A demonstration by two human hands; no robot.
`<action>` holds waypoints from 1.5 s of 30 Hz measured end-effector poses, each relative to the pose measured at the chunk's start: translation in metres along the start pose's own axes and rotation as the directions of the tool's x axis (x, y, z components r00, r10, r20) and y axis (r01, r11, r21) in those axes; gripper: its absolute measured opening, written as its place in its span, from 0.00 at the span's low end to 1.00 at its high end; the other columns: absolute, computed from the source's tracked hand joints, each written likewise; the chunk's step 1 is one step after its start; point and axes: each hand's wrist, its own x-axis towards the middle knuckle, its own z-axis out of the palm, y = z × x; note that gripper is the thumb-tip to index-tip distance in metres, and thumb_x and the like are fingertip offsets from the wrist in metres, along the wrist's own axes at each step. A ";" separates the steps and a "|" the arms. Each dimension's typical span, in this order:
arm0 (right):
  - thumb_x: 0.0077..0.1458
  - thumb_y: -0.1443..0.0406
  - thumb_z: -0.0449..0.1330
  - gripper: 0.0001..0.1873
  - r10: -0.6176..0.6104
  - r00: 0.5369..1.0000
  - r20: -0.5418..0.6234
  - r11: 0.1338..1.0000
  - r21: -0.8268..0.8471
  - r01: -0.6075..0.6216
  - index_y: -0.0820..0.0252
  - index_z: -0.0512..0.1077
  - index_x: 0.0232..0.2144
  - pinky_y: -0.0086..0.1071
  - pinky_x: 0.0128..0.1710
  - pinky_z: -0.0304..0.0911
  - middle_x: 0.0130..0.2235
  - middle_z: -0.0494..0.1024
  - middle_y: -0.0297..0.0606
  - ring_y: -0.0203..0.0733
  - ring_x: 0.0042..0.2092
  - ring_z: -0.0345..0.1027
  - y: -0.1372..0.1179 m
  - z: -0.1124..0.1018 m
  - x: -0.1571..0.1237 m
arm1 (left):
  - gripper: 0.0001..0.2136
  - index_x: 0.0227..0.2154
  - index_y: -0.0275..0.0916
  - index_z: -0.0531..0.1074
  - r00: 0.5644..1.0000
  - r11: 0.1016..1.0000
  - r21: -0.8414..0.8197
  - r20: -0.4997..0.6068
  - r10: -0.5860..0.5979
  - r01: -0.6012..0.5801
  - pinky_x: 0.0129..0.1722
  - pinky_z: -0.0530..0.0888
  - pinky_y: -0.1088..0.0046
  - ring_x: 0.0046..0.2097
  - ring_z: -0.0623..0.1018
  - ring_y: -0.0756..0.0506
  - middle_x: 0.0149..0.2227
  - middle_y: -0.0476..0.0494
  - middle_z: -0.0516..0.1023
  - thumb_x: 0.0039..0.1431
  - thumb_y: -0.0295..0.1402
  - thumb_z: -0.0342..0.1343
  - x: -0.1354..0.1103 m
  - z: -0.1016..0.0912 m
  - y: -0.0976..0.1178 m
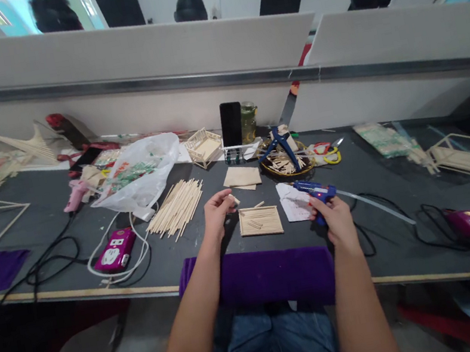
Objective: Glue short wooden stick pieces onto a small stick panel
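My left hand [217, 210] pinches a short wooden stick piece [234, 198] just left of a small flat panel of glued sticks [260, 221] lying on the dark table [43, 222]. My right hand [335, 216] is wrapped round the handle of a blue glue gun [316, 191], its nozzle pointing left over a scrap of white paper [293, 202]. A glue stick pokes out of the gun's back toward the right. A pile of loose long sticks [177, 207] lies left of my left hand.
A pink power strip [115, 251] with cables lies front left, by a plastic bag [139, 171]. Behind stand a phone [231, 124], a jar, a small stick model [204, 147], a basket with another blue glue gun [284, 152]. Stick frames sit at both ends. A purple cloth [261, 274] hangs over the edge.
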 end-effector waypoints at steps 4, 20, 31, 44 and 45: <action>0.31 0.57 0.70 0.22 0.040 0.996 -0.074 0.999 0.033 -0.038 0.62 0.70 0.29 0.25 0.17 0.62 0.21 0.71 0.28 0.30 0.20 0.61 0.006 -0.018 0.007 | 0.15 0.33 0.35 0.77 0.997 0.996 0.059 -0.001 0.073 -0.073 0.24 0.70 0.79 0.26 0.71 0.53 0.25 0.48 0.75 0.38 0.34 0.67 -0.002 0.003 0.002; 0.53 0.60 0.54 0.16 -0.546 0.837 0.030 0.348 -0.901 0.260 0.66 0.74 0.36 0.45 0.38 0.59 0.32 0.74 0.55 0.56 0.38 0.67 0.008 -0.022 -0.003 | 0.08 0.29 0.38 0.80 0.979 0.938 0.285 0.105 0.175 -0.198 0.28 0.70 0.78 0.30 0.72 0.50 0.30 0.45 0.78 0.42 0.31 0.64 -0.003 0.003 0.000; 0.58 0.66 0.51 0.12 -0.526 0.733 0.432 0.478 -0.562 0.675 0.59 0.75 0.34 0.36 0.41 0.60 0.34 0.77 0.42 0.46 0.39 0.67 0.000 0.085 0.003 | 0.07 0.27 0.40 0.80 0.962 0.885 0.382 0.152 0.225 -0.267 0.32 0.70 0.76 0.30 0.72 0.49 0.29 0.46 0.77 0.41 0.27 0.63 0.001 -0.001 -0.002; 0.58 0.66 0.53 0.11 -0.463 0.711 0.529 0.469 -0.535 0.703 0.56 0.76 0.35 0.37 0.41 0.59 0.35 0.77 0.40 0.46 0.40 0.66 0.020 0.086 0.012 | 0.08 0.27 0.40 0.80 0.967 0.889 0.394 0.190 0.171 -0.234 0.35 0.69 0.76 0.32 0.73 0.49 0.29 0.45 0.77 0.40 0.24 0.63 0.003 -0.003 -0.003; 0.58 0.66 0.53 0.11 -0.462 0.713 0.527 0.470 -0.536 0.701 0.56 0.76 0.35 0.37 0.41 0.59 0.35 0.77 0.40 0.46 0.40 0.66 0.021 0.087 0.012 | 0.08 0.27 0.40 0.80 0.963 0.881 0.404 0.201 0.178 -0.247 0.36 0.69 0.75 0.32 0.73 0.49 0.29 0.46 0.77 0.41 0.24 0.62 0.003 -0.004 -0.003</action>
